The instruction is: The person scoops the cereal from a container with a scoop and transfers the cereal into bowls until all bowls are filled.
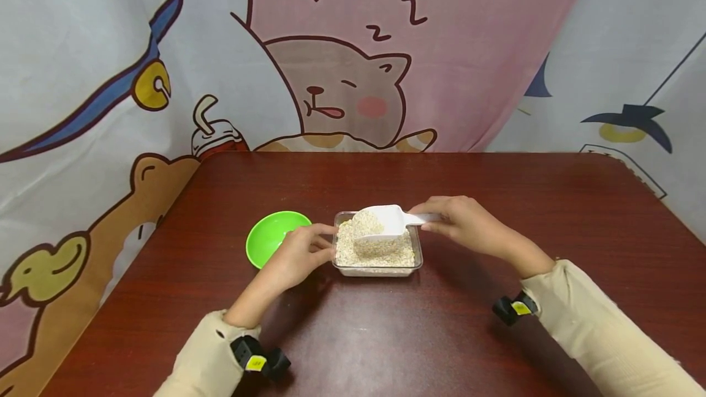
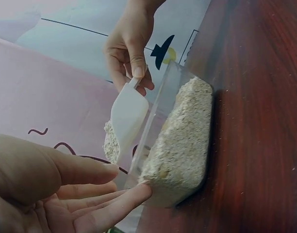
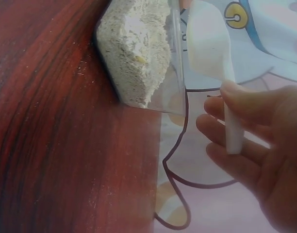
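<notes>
My right hand [image 1: 460, 222] grips the handle of a white plastic scoop [image 1: 393, 220]. The scoop bears a heap of oat flakes [image 1: 366, 223] and is raised over a clear rectangular container [image 1: 377, 272]. More oats [image 2: 185, 138] fill that container, with a hollowed, sloping surface. At the container's left side is my left hand [image 1: 300, 254], its fingers nearly straight and a fingertip [image 2: 144, 190] at the corner of the wall. In the right wrist view, the thumb presses the scoop's handle [image 3: 233, 128] against the fingers.
A green bowl [image 1: 266, 239] stands left of the container, partly behind my left hand; what shows of its inside is bare. The dark red wooden table [image 1: 364, 336] reaches back to a cartoon-printed cloth [image 1: 458, 78]. Small pale specks lie on the tabletop near the container.
</notes>
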A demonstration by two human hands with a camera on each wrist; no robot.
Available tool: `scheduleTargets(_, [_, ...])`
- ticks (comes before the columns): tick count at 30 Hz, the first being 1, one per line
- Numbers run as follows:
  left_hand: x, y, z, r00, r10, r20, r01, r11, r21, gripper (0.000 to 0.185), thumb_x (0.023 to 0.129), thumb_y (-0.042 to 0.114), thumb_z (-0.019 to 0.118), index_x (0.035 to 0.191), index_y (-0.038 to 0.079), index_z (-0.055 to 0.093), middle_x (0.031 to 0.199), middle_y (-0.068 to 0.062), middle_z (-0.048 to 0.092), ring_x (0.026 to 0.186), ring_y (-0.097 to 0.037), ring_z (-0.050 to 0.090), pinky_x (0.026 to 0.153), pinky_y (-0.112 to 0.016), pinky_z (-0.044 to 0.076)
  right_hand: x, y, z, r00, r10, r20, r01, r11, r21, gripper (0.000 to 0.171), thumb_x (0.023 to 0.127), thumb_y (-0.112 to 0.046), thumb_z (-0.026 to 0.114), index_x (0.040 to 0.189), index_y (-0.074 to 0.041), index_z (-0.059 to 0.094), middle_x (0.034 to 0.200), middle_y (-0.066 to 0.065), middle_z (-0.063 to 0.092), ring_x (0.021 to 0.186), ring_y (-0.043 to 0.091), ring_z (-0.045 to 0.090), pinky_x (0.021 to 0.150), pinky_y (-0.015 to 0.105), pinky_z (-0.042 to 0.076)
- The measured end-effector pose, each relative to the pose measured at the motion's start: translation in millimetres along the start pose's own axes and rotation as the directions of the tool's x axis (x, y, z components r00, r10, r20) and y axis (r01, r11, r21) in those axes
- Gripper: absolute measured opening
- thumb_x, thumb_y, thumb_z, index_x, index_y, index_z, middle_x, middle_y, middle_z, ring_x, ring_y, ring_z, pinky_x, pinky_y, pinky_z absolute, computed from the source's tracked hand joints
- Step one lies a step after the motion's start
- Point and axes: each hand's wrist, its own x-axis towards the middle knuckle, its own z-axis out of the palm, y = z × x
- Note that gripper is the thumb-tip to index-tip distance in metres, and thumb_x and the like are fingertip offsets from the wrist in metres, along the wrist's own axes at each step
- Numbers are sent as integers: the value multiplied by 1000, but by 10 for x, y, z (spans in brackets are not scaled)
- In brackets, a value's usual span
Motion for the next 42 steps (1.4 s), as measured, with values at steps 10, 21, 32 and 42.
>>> scheduleTargets(10, [-47,9,-167,1000,8,15,-6,995,-103,32,83,-3,61,115,-8,56,81,-16,67,73,-29,65,60,-28,49,60,-32,-16,1000,-1,-13,1,1000,1,30,81,-7,69,109,-16,67,90,-9,62,72,7,50,63,28,44])
scheduleTargets(21, [-125,-60,-455,1000,-16,9,17,984,-179,34,86,7,62,116,-6,57,86,-16,67,79,-26,65,65,-27,50,186,-102,-8,997,-73,-19,73,997,11,28,82,-12,68,110,-15,67,88,-9,62,70,6,51,63,27,44])
scheduleTargets(32, [-215,-254,-766,998,-49,-26,42,977,-210,39,88,9,61,121,-9,51,97,-26,63,88,-36,63,74,-42,51,350,-191,61,993,-115,-12,115,990,86,29,83,-11,67,112,-14,66,88,-5,63,71,6,53,64,27,45])
scheduleTargets(42, [-344,-525,-1036,995,-96,-32,86,970,-226,45,89,16,61,125,-7,49,103,-26,60,93,-33,62,77,-39,51,481,-241,197,995,-101,0,100,986,132,28,83,-8,67,110,-10,66,87,-7,61,70,7,51,64,27,46])
